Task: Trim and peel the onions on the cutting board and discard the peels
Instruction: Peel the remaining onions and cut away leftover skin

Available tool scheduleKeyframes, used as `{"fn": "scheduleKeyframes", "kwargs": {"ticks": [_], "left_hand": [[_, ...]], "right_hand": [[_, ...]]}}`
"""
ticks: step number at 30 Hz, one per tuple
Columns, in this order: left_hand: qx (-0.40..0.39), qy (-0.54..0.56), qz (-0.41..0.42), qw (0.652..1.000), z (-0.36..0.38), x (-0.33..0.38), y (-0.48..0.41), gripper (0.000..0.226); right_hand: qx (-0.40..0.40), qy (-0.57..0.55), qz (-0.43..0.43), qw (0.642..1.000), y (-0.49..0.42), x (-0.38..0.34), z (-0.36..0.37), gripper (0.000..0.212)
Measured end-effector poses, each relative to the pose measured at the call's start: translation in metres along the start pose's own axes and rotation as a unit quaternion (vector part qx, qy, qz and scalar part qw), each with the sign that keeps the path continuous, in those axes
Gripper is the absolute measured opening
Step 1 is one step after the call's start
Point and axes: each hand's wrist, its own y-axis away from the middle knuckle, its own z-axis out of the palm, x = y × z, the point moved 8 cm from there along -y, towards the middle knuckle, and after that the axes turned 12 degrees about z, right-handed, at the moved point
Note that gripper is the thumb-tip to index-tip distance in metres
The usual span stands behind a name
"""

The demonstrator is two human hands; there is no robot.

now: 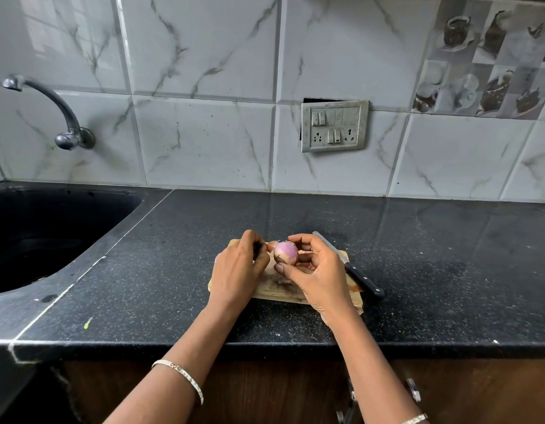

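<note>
While the right grip clamps the round, pink-white, mostly bare onion between thumb below and curled fingers above, the left grip curls at its left side; whether it pinches skin cannot be determined. The onion sits just above the pale wooden cutting board, where loose brown peels lie. A black-handled steel knife rests on the board's right edge. Judged status: this onion nearly peeled; discarding remains. Both forearms extend across the near edge of the black speckled desk.

Black speckled counter bears wooden cutting board; knife across it.
</note>
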Motion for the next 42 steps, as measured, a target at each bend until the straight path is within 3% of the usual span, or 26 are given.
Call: {"fn": "scheduleKeyframes", "kwargs": {"ticks": [12,18,22,24,30,37,42], "left_hand": [[-0.018,-0.021,0.001,1.0,0.003,0.0,0.0,0.014],[-0.047,-0.061,0.049,0.996,0.008,0.01,-0.002,0.017],[-0.052,-0.021,0.087,0.995,0.008,0.018,0.0,0.042],[-0.03,0.023,0.102,0.994,0.004,0.022,0.002,0.038],[-0.104,0.088,0.102,0.985,0.012,0.026,0.004,0.065],[-0.054,0.128,0.077,0.987,0.005,0.022,0.001,0.054],[-0.022,0.087,0.069,0.994,-0.002,0.019,0.001,0.043]], "right_hand": [[0.049,-0.06,0.012,0.997,0.001,0.002,-0.01,0.056],[0.073,-0.091,0.019,0.993,0.001,0.002,-0.016,0.054],[0.09,-0.041,0.008,0.995,0.001,0.0,-0.016,0.057],[0.1,-0.02,0.001,0.995,0.001,-0.001,-0.016,0.058],[0.088,0.029,-0.019,0.996,0.0,-0.002,-0.012,0.05],[0.072,0.082,-0.046,0.993,0.0,-0.002,-0.006,0.047],[0.037,0.062,-0.064,0.995,0.004,-0.009,-0.001,0.046]]}}
